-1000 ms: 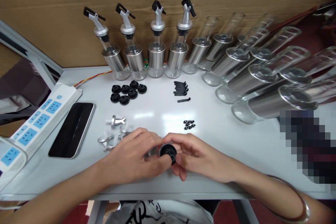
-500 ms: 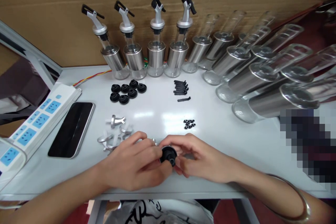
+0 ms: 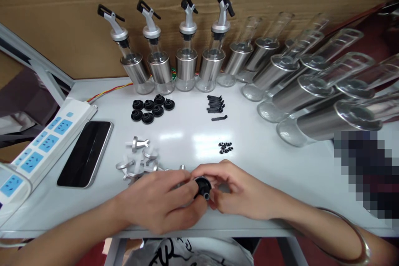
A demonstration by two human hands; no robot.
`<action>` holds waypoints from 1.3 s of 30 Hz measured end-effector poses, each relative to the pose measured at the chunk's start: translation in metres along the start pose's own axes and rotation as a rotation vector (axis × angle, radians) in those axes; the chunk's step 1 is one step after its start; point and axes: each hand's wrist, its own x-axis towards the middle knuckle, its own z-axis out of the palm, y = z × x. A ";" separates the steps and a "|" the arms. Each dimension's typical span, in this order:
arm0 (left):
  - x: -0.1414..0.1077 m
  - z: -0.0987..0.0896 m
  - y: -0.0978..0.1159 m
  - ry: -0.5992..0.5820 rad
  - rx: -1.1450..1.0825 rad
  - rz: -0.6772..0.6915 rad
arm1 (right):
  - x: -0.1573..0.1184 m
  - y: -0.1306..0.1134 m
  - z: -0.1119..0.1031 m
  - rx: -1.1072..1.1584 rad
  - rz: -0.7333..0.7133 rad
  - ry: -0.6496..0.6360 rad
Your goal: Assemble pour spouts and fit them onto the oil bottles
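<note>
Well, close by the front edge of the white table (image 3: 268, 166), I had the left hand (image 3: 165, 199) and right hand (image 3: 233, 193) both pinching one round black stopper (image 3: 204, 187); shiny tabletop stretched between the right hand and the smooth glass bottles (image 3: 327, 118); silvery forked bits (image 3: 134, 144) lay beside the left.

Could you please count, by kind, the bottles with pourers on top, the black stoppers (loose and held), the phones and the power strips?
Bottles with pourers: 4
Loose black stoppers: 7
Held black stopper, between left hand and right hand: 1
Phone: 1
Power strip: 1
Total: 14
</note>
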 end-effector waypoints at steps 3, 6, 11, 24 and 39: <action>0.000 0.000 0.001 -0.036 -0.002 -0.029 | 0.000 -0.001 0.000 -0.017 0.019 -0.010; 0.001 0.003 0.003 -0.005 -0.040 -0.079 | -0.001 -0.004 0.002 -0.090 -0.006 0.018; -0.003 0.007 0.002 0.103 -0.193 -0.330 | -0.005 -0.009 0.004 -0.246 -0.275 0.175; -0.012 0.011 -0.003 0.084 -0.079 -0.318 | -0.004 -0.008 0.002 -0.242 -0.238 0.249; -0.010 0.011 0.001 0.010 -0.012 -0.313 | -0.002 -0.008 -0.005 -0.455 -0.375 0.353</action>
